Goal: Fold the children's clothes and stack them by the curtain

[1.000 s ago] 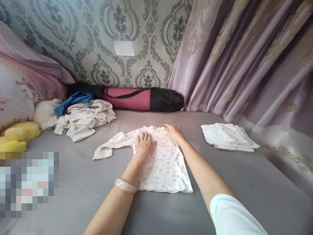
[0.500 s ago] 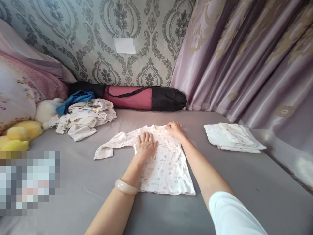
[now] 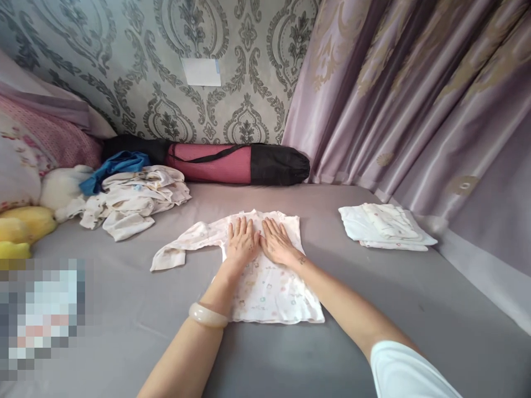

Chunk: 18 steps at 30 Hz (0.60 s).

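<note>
A small white long-sleeved shirt (image 3: pixel 269 293) with a pale print lies spread on the grey bed sheet (image 3: pixel 357 298), its collar toward the wall. One sleeve stretches out to the left, bent near its cuff; no sleeve sticks out on the right. Both palms press flat on the upper chest of the shirt, side by side. My left hand (image 3: pixel 243 241), below a pale bangle, has its fingers stretched toward the collar. My right hand (image 3: pixel 280 243) lies just beside it, fingers extended. Neither grips the cloth.
Folded white clothes (image 3: pixel 390 225) are stacked at the right. A loose heap of clothes (image 3: pixel 133 199), with a blue garment (image 3: pixel 114 168), sits at the back left near plush toys (image 3: pixel 27 224). A pink and black rolled bag (image 3: pixel 211 164) lies along the wall. Curtains (image 3: pixel 373 99) hang at right.
My right hand has left the shirt's right shoulder edge and moved left and nearer, now flat beside my left hand. My left hand stays on the chest. The view has shifted slightly.
</note>
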### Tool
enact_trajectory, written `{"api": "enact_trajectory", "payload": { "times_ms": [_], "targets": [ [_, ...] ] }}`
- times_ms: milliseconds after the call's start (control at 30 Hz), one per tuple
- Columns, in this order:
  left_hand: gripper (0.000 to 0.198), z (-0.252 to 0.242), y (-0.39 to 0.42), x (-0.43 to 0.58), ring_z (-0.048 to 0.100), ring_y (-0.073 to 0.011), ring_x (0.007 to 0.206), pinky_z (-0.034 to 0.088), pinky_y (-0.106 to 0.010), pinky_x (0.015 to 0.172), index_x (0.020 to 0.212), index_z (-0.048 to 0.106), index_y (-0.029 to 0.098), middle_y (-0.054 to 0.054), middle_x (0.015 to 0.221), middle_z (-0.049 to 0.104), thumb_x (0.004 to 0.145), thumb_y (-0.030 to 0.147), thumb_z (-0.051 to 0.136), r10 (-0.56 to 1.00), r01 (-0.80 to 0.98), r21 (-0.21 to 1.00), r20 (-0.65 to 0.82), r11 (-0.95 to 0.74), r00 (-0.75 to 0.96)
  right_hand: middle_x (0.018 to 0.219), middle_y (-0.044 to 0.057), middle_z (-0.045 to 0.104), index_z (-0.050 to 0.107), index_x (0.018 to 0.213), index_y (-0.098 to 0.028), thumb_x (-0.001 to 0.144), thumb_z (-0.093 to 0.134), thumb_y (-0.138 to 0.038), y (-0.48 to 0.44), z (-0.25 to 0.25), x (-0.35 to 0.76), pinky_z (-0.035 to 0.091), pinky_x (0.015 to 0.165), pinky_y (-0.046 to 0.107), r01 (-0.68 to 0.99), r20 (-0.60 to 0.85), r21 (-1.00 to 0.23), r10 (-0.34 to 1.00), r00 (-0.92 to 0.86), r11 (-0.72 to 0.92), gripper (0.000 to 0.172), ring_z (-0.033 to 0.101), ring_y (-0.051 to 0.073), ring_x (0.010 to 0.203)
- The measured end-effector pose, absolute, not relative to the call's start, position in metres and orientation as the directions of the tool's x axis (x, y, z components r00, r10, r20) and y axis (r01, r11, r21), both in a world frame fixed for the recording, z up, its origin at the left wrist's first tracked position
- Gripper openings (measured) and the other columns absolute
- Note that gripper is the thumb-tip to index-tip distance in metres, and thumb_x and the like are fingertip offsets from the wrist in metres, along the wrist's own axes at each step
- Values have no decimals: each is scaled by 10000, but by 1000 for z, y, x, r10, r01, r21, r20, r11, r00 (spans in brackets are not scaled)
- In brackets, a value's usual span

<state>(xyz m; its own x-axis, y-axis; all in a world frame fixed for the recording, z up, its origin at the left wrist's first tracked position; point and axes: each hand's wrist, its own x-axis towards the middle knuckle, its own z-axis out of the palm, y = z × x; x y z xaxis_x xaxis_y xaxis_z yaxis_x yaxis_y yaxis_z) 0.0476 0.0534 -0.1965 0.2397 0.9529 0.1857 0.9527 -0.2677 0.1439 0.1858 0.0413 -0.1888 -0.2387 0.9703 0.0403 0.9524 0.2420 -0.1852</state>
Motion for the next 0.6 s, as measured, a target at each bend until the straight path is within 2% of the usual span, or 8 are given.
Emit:
{"api": "enact_trajectory", "payload": {
  "times_ms": [100, 267, 400, 600],
  "targets": [
    [640, -202, 53, 43, 244, -302, 1448, 164, -508, 1176, 1455, 391, 69, -173, 1533, 343, 987, 463, 204, 962, 956, 131, 115, -262, 248, 1602, 129, 164, 231, 1520, -49, 983, 180, -414, 38, -190, 194, 61, 1193, 419, 956, 9, -195, 975, -221, 218, 651, 106, 237, 1484],
    [658, -199, 53, 41, 199, -300, 1462, 145, -510, 1178, 1480, 351, 86, -158, 1560, 287, 980, 490, 209, 969, 962, 121, 56, -245, 240, 1608, 107, 118, 206, 1526, -42, 981, 143, -418, 39, -187, 218, 26, 1198, 428, 978, -1, -161, 991, -134, 133, 665, 80, 216, 1488],
    [669, -196, 53, 42, 190, -305, 1464, 146, -517, 1177, 1482, 344, 81, -159, 1567, 269, 976, 498, 211, 971, 962, 135, 36, -238, 235, 1605, 121, 131, 193, 1526, -31, 979, 153, -426, 36, -189, 235, 33, 1196, 436, 991, -5, -126, 999, -43, 42, 676, 107, 231, 1484],
    [685, -200, 54, 39, 187, -303, 1465, 141, -521, 1178, 1482, 335, 71, -160, 1568, 266, 973, 509, 205, 969, 956, 157, 40, -247, 244, 1600, 153, 139, 221, 1512, -5, 979, 184, -441, 32, -189, 240, 75, 1188, 467, 986, -7, -139, 996, 92, -92, 689, 106, 270, 1481]
  ]
}}
